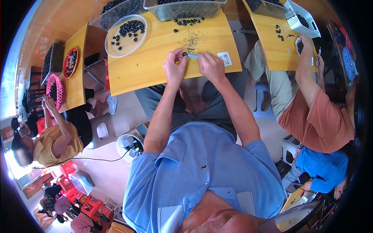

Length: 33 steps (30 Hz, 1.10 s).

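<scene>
My left hand (175, 66) is closed, with a small dark round piece (184, 54) pinched between thumb and fingertips. Opposite it, my right hand (211, 66) grips a slim light-blue tool (193, 56) whose far end meets the dark piece. What kind of tip it has is too small to tell. Both hands are over the near part of a yellow wooden table (155, 62). Dark crumbs (191, 37) are scattered just beyond them. Farther back lie several loose dark round pieces (189, 21). A white printed card (224, 58) rests right of my right hand.
At the table's left, a round white tray (134, 47) holds many dark pieces. A clear plastic bin (186, 13) of them stands at the back. Co-workers sit at tables on both sides, one near a white perforated basket (293, 25). A white bucket (123, 155) stands on the floor at left.
</scene>
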Each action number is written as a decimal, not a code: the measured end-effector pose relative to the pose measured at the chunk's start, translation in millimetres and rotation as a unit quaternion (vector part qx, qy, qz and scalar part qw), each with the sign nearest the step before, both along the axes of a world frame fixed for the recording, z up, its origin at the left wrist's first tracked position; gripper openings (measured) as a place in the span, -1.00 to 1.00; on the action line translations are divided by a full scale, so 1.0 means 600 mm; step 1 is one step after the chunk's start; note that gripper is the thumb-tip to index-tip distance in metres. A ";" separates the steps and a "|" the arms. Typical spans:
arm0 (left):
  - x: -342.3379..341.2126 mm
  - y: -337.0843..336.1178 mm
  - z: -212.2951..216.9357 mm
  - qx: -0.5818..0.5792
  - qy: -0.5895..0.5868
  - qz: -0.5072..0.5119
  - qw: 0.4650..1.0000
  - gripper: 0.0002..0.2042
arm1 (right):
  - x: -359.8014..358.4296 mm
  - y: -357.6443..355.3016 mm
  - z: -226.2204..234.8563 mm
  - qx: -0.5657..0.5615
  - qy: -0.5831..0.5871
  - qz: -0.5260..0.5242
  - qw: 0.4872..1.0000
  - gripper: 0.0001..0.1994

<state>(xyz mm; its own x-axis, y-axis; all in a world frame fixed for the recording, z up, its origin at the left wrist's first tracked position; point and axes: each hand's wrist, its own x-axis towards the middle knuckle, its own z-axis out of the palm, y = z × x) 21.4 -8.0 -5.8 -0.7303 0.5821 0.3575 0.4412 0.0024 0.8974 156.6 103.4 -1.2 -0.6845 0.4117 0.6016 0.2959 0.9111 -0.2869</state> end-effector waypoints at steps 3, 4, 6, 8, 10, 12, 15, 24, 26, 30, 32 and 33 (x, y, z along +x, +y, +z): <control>0.002 -0.001 0.003 -0.007 0.023 0.009 1.000 -0.70 | 0.000 -0.001 0.005 0.006 -0.002 0.005 1.000 -0.87; 0.002 -0.002 0.003 -0.017 0.027 0.011 0.999 -0.70 | 0.000 -0.001 0.005 0.004 -0.003 0.007 1.000 -0.87; 0.004 -0.001 0.004 -0.015 0.024 0.010 1.000 -0.69 | 0.000 -0.001 0.005 0.003 -0.005 0.008 1.000 -0.87; 0.003 -0.002 0.002 -0.014 0.020 0.010 1.000 -0.68 | -0.001 -0.001 0.004 0.000 -0.002 0.003 1.000 -0.87; 0.003 -0.002 0.000 -0.013 0.011 0.008 1.000 -0.68 | -0.001 -0.001 0.004 -0.002 -0.006 0.002 1.000 -0.87; 0.003 -0.003 -0.002 -0.011 0.007 0.009 1.000 -0.68 | -0.001 -0.002 0.004 -0.004 -0.010 0.000 1.000 -0.87; 0.004 -0.003 0.000 -0.014 0.009 0.012 1.000 -0.68 | 0.001 -0.002 0.002 0.004 -0.004 0.003 1.000 -0.87; 0.003 -0.003 -0.004 -0.006 0.003 0.010 1.000 -0.70 | 0.001 -0.003 0.003 0.005 -0.002 0.007 1.000 -0.85; 0.003 -0.002 -0.005 0.001 0.001 0.007 1.000 -0.70 | 0.001 -0.003 0.003 0.003 -0.005 0.007 1.000 -0.85; 0.002 -0.001 -0.003 -0.005 -0.002 0.005 1.000 -0.71 | 0.001 -0.002 0.001 0.002 -0.007 0.004 1.000 -0.85; 0.001 -0.001 -0.004 -0.008 -0.001 0.005 1.000 -0.71 | -0.001 -0.001 0.001 0.000 -0.005 0.003 1.000 -0.85; 0.000 0.000 -0.004 -0.007 -0.006 0.005 1.000 -0.71 | -0.002 -0.001 0.002 0.000 -0.005 0.002 1.000 -0.85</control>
